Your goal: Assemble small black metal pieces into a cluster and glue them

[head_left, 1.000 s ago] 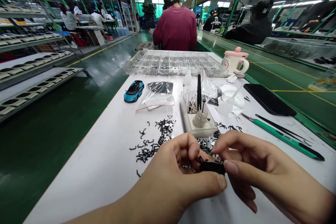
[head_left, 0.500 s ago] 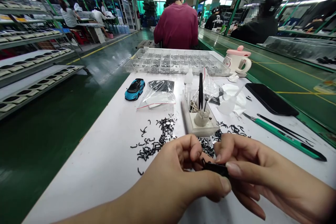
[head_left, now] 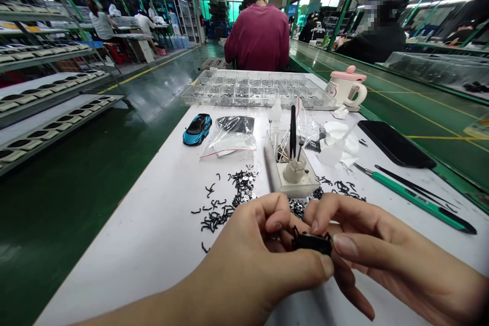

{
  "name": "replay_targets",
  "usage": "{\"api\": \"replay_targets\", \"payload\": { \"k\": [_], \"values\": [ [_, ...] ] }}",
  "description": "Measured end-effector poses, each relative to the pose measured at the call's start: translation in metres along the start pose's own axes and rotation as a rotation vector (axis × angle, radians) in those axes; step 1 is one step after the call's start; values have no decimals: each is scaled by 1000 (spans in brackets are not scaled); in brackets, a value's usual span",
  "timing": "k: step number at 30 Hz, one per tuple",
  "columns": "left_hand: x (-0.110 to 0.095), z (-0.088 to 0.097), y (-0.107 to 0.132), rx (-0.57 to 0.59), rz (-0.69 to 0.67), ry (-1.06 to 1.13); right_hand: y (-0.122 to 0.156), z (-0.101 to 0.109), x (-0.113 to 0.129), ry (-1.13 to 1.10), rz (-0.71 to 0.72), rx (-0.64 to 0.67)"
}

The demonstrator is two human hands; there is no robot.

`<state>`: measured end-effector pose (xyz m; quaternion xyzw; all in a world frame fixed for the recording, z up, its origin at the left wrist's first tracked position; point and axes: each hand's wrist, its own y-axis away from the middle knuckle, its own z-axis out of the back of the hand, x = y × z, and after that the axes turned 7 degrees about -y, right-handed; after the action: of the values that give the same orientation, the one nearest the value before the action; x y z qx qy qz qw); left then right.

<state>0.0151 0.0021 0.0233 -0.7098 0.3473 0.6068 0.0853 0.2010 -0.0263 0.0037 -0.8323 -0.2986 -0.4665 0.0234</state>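
The left hand [head_left: 244, 260] and right hand [head_left: 382, 257] were held close together just above the white table [head_left: 145, 214], both pinching a small black part [head_left: 311, 242] between them. The fingers were narrow and closed on it from either end, with the left thumb [head_left: 301, 265] beneath and the right thumb [head_left: 353, 247] across its right side. Thin black legs stuck up from the part's left end. Just past the hands lay a scatter of small black clips [head_left: 216, 219], with a denser heap [head_left: 297, 208] almost under the fingertips. Beyond stood a clear box [head_left: 273, 165] holding black tweezers [head_left: 293, 132] and a small glass jar [head_left: 295, 169]. A plastic bag [head_left: 231, 135] and a blue toy car [head_left: 197, 129] lay to its left, and a squeeze bottle [head_left: 331, 153] lay to its right. A green craft knife [head_left: 416, 202] and a black phone [head_left: 395, 143] sat further right, with a clear compartment tray [head_left: 257, 96] and a pink-lidded mug [head_left: 344, 87] at the table's far end
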Motion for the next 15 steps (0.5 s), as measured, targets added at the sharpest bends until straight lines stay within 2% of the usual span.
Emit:
{"api": "replay_targets", "payload": {
  "k": [3,5,7,11,15],
  "values": [
    [3,2,0,-146,-340,-351,3,1,-2,164,58,11],
    [6,4,0,-221,-602,-590,5,1,-4,366,198,-35],
    [8,6,1,-251,-766,-750,7,-1,-7,569,374,-111],
    [10,7,4,-260,-914,-863,7,-8,-9,767,602,-212],
    [9,5,4,-287,-996,-816,6,-8,-9,789,753,-207]
  ]
}}
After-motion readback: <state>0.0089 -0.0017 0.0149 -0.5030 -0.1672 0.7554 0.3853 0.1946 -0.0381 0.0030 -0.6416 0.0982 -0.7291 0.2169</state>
